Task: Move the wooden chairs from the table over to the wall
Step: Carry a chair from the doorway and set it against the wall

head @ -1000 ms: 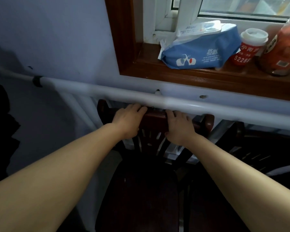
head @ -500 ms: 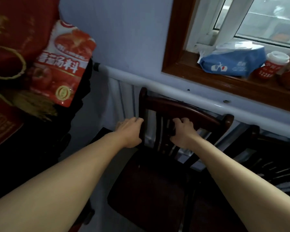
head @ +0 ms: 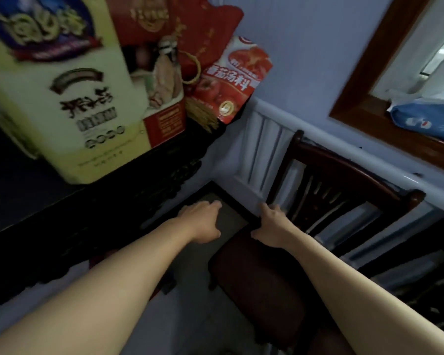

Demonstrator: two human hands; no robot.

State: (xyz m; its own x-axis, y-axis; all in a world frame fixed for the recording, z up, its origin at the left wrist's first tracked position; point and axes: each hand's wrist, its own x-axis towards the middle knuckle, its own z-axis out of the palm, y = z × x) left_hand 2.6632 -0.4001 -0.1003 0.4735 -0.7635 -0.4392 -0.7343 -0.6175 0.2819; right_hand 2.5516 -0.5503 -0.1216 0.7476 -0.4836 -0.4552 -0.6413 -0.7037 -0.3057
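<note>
Now the dark wooden chair [head: 344, 201] stands slat-backed against the wall, both hands' fingers relaxed, holding nothing.

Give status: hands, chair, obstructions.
Left hand open, off the chair. Right hand open, by the seat's back corner. Chair backed against the wall radiator. Nothing blocking.

1. Chair [head: 280, 278]: dark reddish-brown wood, upright on the floor, curved top rail and slim vertical back slats, dark padded seat.
2. Its back stands against the wall, just under the window sill, with the white radiator showing through the slats.
3. Its left back post sits near the room corner.
4. Second chair [head: 420, 272]: equally dark, just beside it to the right, only partly in view.
</note>
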